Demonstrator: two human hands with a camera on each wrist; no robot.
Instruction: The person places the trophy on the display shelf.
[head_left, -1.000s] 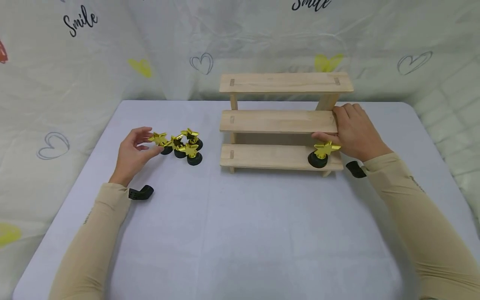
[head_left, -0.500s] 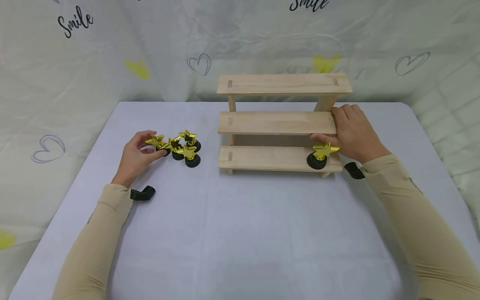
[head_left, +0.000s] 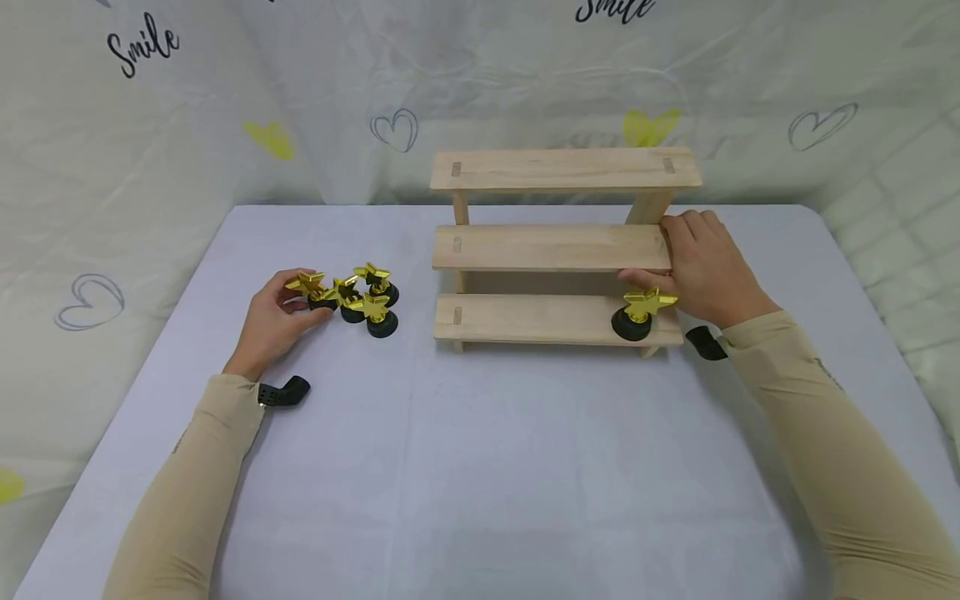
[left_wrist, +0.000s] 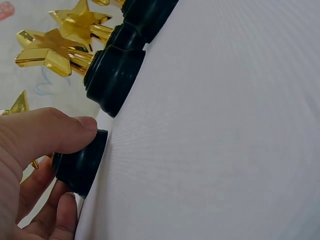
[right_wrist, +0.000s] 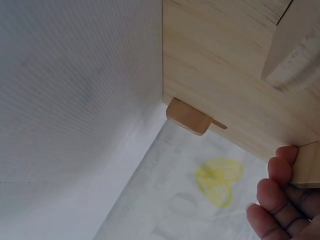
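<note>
A gold star trophy (head_left: 309, 286) with a black base is at the left end of a cluster on the white counter (head_left: 480, 467). The left hand (head_left: 270, 325) has its grip pinched about that base, thumb on one side. Three similar trophies (head_left: 377, 310) stand just beside it. Farther right, the right hand (head_left: 708, 271) grips the middle shelf's right end on a wooden stand (head_left: 551, 248); another trophy (head_left: 637, 315) stands on the lowest shelf.

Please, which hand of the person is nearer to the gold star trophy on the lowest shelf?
Right. The right hand holds the right end of the middle board, close to the lowest-shelf trophy. The left hand is farther, left of the rack, pinching another trophy.
</note>
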